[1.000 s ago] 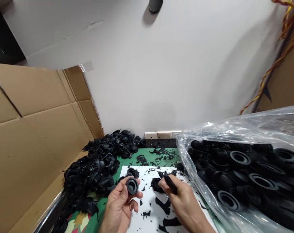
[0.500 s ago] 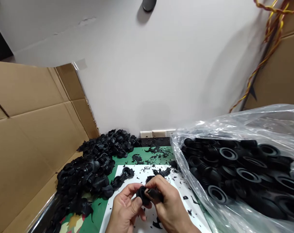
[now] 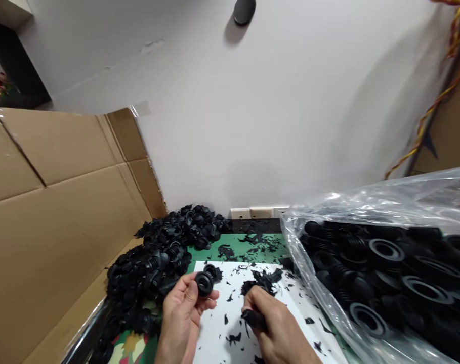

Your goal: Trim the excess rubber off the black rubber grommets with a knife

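Observation:
My left hand (image 3: 186,311) is closed around a round black rubber boot (image 3: 204,284), its ringed open end facing me. Just behind it, a similar black rubber piece (image 3: 213,272) lies at the edge of a white sheet (image 3: 214,328). Off to the right, my right hand (image 3: 279,326) is wrapped in a fist about a tool with a thick black handle (image 3: 254,320); its working end is not visible. Black rubber scraps (image 3: 263,281) sit just beyond that hand, and smaller trimmings are scattered over the sheet.
A heap of black rubber pieces (image 3: 154,273) rises on the left against a cardboard panel (image 3: 81,217). On the right, a clear plastic bag (image 3: 309,298) holds several black rubber boots (image 3: 385,250). The green mat (image 3: 233,243) runs up to wall sockets (image 3: 262,213).
My hands have moved apart: the left carries the rubber boot leftward, the right has drawn away from it with the tool. The camera view has shifted slightly left.

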The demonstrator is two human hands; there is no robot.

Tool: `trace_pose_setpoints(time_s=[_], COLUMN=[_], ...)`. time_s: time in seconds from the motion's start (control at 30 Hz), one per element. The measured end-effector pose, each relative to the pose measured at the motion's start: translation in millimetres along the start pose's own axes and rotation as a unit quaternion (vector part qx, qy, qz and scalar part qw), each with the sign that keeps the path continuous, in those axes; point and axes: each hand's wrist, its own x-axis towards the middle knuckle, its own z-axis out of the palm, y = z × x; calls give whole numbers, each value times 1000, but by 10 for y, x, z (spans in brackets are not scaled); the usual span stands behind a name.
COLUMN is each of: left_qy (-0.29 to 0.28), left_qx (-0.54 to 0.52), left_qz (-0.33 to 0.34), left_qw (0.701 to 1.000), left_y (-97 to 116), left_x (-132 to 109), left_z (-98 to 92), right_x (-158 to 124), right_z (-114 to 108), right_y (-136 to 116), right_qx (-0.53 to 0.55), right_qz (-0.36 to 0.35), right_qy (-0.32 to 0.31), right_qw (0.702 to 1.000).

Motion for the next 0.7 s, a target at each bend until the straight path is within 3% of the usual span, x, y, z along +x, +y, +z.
trace_pose_setpoints(time_s=[0.17, 0.33, 0.5, 0.7], left_qy=[-65, -99, -102, -116], left_qx=[-9, -15, -45, -32], left_qz=[-46, -69, -95, -99], left_qw=[997, 993, 989, 988], left_y=[-200, -275, -318, -331], left_x=[-126, -129, -116, -125], left_z=[-19, 18, 10, -24], right_x=[51, 89, 111, 153], right_z=[-112, -200, -242, -328], right_y=[-45, -86, -10, 35], right_qx=[67, 48, 9, -13], right_qz=[92, 116, 87, 80], right_qy=[-9, -13, 75, 77], right_qw=[993, 992, 993, 994])
